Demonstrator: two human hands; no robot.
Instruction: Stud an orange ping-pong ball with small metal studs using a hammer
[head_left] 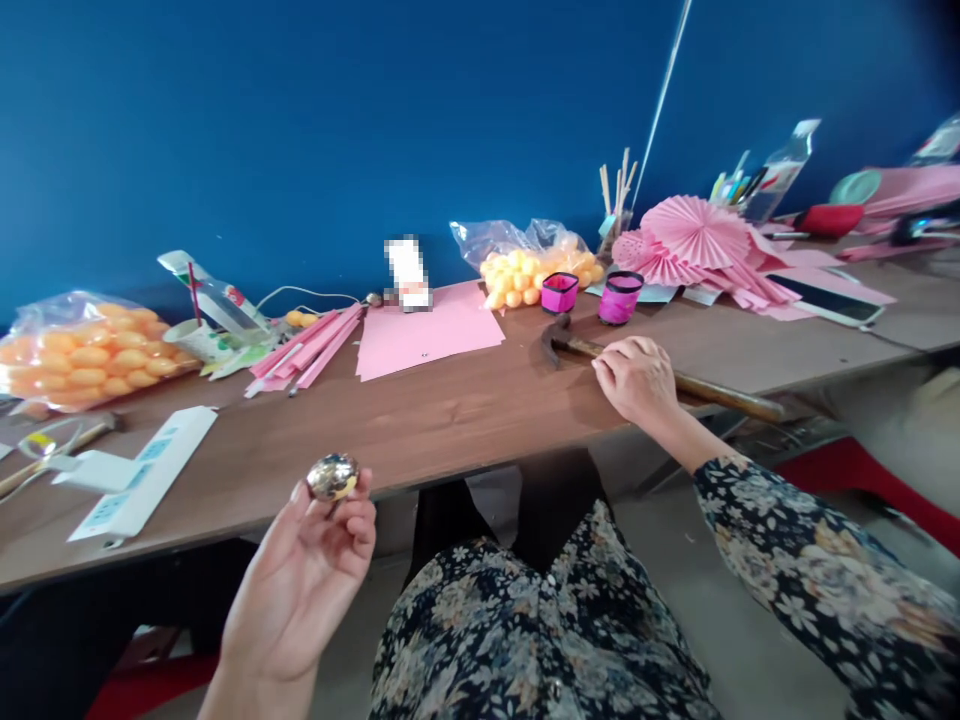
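My left hand (304, 570) is raised in front of the table edge, its fingertips pinched round a small shiny gold ball (332, 476). Resting on the wooden table (450, 410), my right hand (636, 378) has its fingers curled over the handle of a hammer (720, 392). The hammer lies flat with its dark head (556, 335) pointing left, close to a pink paper sheet (427, 330).
Two bags of orange-yellow balls (86, 355) (529, 270) lie at left and centre back. Two pink cups (559, 292), folded pink paper fans (694, 245), pink strips (307, 350), a white power strip (146, 470) and a phone (825, 298) crowd the table. A blue wall stands behind.
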